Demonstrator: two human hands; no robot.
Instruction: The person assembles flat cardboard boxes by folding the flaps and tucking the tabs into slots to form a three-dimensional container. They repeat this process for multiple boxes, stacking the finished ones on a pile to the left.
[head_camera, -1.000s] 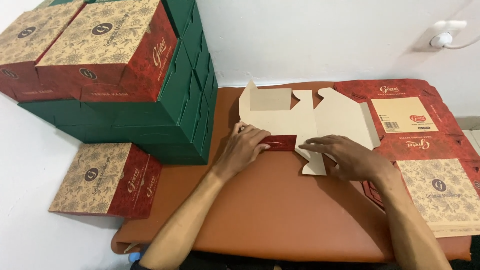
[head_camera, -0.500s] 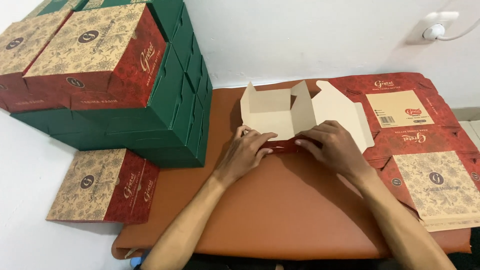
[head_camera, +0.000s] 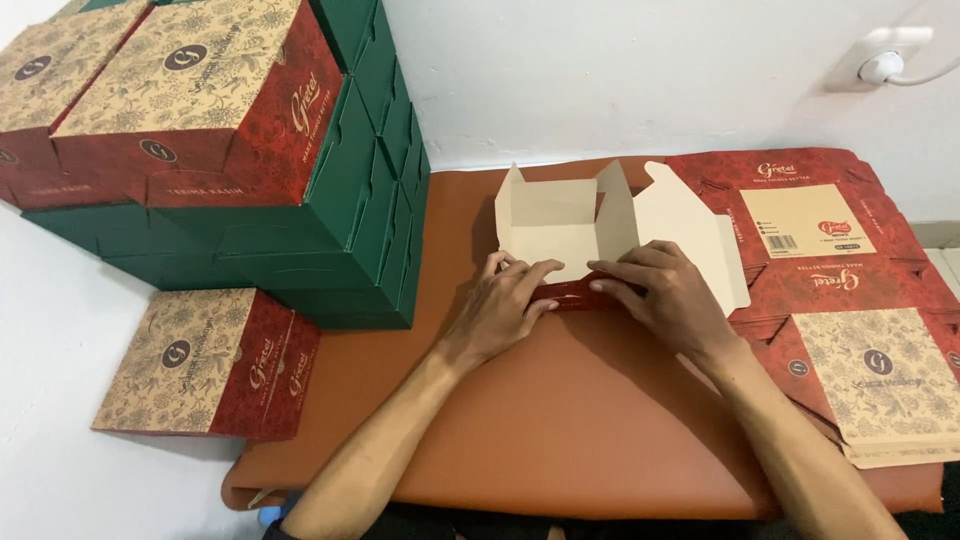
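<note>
There were two hands, one half-folded carton (head_camera: 590, 225), one flat printed carton sheet (head_camera: 850, 290), three finished red-and-tan boxes (head_camera: 210, 365), and one stack of green boxes (head_camera: 350, 230).

2 bare forearms, left hand (head_camera: 503, 310), right hand (head_camera: 668, 295), no sleeves, rings or watch.
</note>
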